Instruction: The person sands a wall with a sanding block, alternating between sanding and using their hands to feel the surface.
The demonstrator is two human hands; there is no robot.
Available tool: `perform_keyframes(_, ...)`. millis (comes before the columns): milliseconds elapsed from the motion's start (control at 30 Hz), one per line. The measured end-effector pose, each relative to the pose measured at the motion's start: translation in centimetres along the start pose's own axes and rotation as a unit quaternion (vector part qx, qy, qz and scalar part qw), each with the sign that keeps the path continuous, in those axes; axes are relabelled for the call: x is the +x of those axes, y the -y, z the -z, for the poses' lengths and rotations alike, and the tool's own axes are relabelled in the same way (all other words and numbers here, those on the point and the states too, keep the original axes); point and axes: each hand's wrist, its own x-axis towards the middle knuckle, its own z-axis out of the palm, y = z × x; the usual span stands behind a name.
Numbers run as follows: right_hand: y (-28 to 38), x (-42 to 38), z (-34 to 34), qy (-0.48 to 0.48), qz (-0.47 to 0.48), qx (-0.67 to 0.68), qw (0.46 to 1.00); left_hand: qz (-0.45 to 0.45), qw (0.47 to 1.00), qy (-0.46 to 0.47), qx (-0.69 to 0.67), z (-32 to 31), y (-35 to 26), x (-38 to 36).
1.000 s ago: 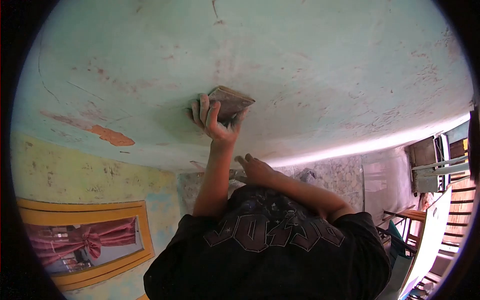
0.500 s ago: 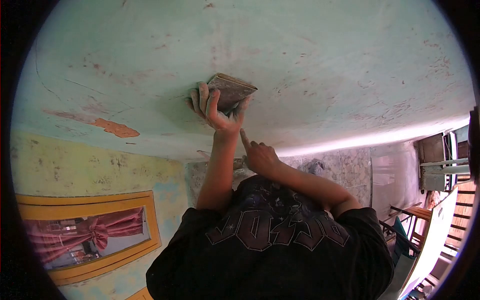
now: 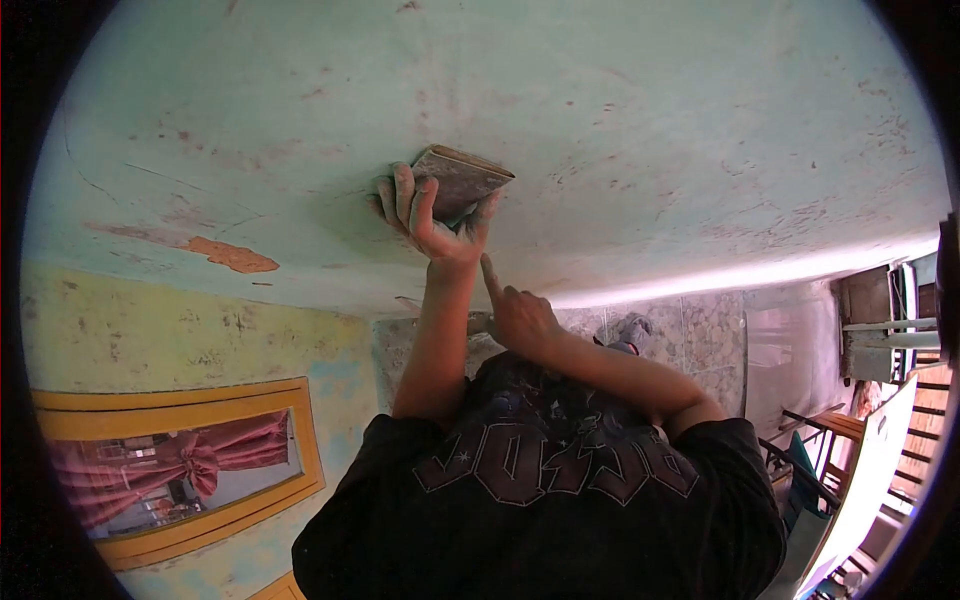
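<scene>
My left hand (image 3: 440, 225) presses a folded sheet of sandpaper (image 3: 462, 178) against the pale green wall (image 3: 640, 120). The sheet is dusty grey with a tan folded edge, and small print shows near its right corner. My fingers curl round its left side and my thumb lies along the lower right. Whitish dust covers the fingertips. My right hand (image 3: 525, 318) is just below the left wrist, its index finger stretched up alongside that wrist and the other fingers bent. Nothing shows in it.
A bare orange-brown patch (image 3: 232, 254) marks the wall at left. Beside it is a yellow wall (image 3: 180, 330) with an orange-framed window (image 3: 312, 440) and red curtain (image 3: 200, 465). Floor tiles (image 3: 715, 345) and a grey shoe (image 3: 634, 330) lie below. Furniture (image 3: 830, 425) stands at right.
My left hand and the sandpaper stay at nearly the same place on the wall. My right hand has hardly moved. The grey shoe below shows slightly more.
</scene>
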Motion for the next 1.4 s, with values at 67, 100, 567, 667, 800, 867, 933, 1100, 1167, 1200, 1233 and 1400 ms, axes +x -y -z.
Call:
perform_keyframes(67, 0.2, -0.1, 0.4, 0.015, -0.01, -0.001, 1.0, -0.001, 1.0, 0.001, -0.002, 0.1, -0.1, -0.2)
perform_keyframes(100, 0.2, 0.1, 0.6, 0.026, -0.016, -0.002, 1.0, 0.006, 1.0, 0.001, -0.006, 0.1, -0.1, -0.4)
perform_keyframes(567, -0.5, 0.2, 0.5, 0.044, -0.021, -0.014, 0.999, 0.019, 1.0, 0.013, -0.012, 0.3, 0.0, -0.4)
perform_keyframes(667, -0.4, -0.1, 0.0, 0.029, -0.005, -0.018, 0.999, 0.024, 1.0, 0.01, -0.013, 0.2, -0.1, -0.5)
perform_keyframes(800, -0.6, -0.1, -0.9, 0.021, 0.016, 0.002, 1.0, 0.022, 1.0, 0.012, -0.018, 0.2, -0.1, -0.4)
perform_keyframes(867, -0.8, 0.0, -1.2, 0.015, 0.013, -0.023, 1.0, 0.02, 1.0, 0.011, -0.012, 0.2, -0.1, -0.5)
perform_keyframes(933, -0.7, 0.1, -1.5, 0.01, 0.014, -0.049, 0.999, 0.037, 0.999, 0.007, -0.016, 0.1, -0.2, -0.7)
perform_keyframes(1100, -1.1, 0.5, -2.0, 0.016, 0.009, -0.061, 0.998, 0.027, 0.999, 0.012, -0.019, 0.1, 0.0, -0.7)
perform_keyframes(1167, -0.8, 0.5, -1.9, 0.034, -0.001, -0.07, 0.997, 0.027, 0.999, 0.011, -0.019, 0.2, 0.0, -0.7)
perform_keyframes(1200, -0.6, 0.5, -1.9, 0.051, -0.011, -0.078, 0.996, 0.025, 1.0, 0.011, -0.014, 0.2, 0.0, -0.7)
perform_keyframes(1233, -0.4, 0.4, -1.9, 0.052, -0.01, -0.078, 0.996, 0.024, 1.0, 0.012, -0.009, 0.2, 0.0, -0.7)
perform_keyframes(1400, -0.7, 1.2, -1.6, 0.068, -0.018, -0.091, 0.993, 0.024, 0.999, 0.014, -0.018, 0.1, 0.1, -0.9)
